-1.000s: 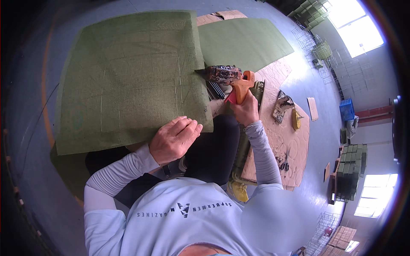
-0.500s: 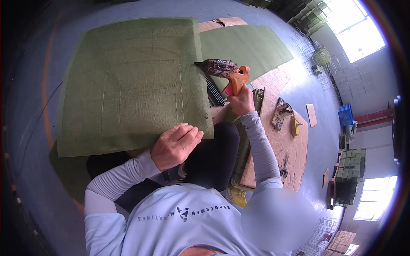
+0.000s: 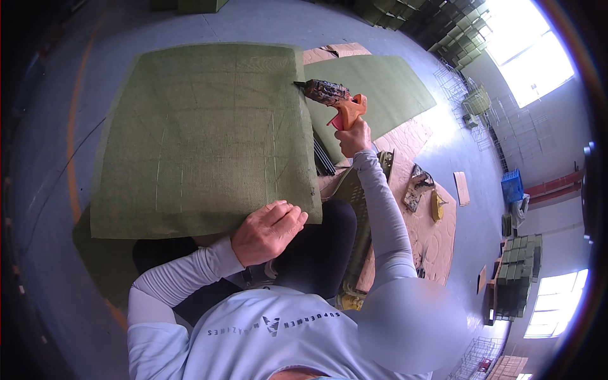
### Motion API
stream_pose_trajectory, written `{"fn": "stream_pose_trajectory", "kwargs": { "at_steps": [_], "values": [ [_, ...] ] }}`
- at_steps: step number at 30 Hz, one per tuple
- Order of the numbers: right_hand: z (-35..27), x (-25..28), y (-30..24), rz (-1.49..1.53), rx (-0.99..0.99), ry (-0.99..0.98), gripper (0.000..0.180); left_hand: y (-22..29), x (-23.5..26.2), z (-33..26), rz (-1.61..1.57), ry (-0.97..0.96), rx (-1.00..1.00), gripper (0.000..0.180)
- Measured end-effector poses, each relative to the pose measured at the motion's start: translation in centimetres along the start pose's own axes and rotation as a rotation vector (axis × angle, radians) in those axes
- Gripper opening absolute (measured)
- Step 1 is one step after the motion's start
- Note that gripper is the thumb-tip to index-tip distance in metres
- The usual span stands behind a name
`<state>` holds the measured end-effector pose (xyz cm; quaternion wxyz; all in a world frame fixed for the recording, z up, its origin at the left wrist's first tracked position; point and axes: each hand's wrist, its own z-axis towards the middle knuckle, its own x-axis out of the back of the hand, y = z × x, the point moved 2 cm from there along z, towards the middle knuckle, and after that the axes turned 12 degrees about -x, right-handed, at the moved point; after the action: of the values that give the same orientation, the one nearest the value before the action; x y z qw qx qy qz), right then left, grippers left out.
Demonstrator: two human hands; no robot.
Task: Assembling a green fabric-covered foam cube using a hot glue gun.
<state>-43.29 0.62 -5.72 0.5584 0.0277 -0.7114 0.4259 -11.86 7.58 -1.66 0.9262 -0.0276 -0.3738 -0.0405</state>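
Observation:
A large green mesh sheet (image 3: 202, 139) lies spread before me, with faint straight lines across it. At its near right corner, my left hand (image 3: 269, 233) is closed on the near edge, thumb and fingers pinching the mesh. My right hand (image 3: 354, 138) grips a hot glue gun (image 3: 329, 95) by its orange handle. Dark residue coats the gun's barrel, and its black nozzle points left at the sheet's right border, near the far corner. Whether the nozzle touches the mesh I cannot tell.
A second green sheet (image 3: 380, 85) lies on cardboard (image 3: 437, 244) at the right. Dark strips (image 3: 324, 158) stick out beside the mesh. A stained piece (image 3: 418, 189), a yellow object (image 3: 437, 206) and scissors (image 3: 421, 266) rest on the cardboard. Stacked green boxes (image 3: 519, 275) stand farther right.
The glue gun in my right hand has moved away from me along the sheet's right border, toward the far corner. My left hand keeps its hold; the whole view has shifted slightly.

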Motion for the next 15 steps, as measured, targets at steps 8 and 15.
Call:
{"fn": "stream_pose_trajectory", "kwargs": {
  "at_steps": [8, 15],
  "values": [
    [4.6, -1.9, -1.7, -0.016, 0.032, 0.067, 0.039, 0.1, -0.4, -0.5, -0.024, 0.023, 0.005, 0.026],
    [8.9, -3.6, -3.2, -0.031, 0.001, 0.072, 0.029, 0.1, -0.3, -0.2, -0.07, 0.042, 0.035, 0.026]
  ]
}}
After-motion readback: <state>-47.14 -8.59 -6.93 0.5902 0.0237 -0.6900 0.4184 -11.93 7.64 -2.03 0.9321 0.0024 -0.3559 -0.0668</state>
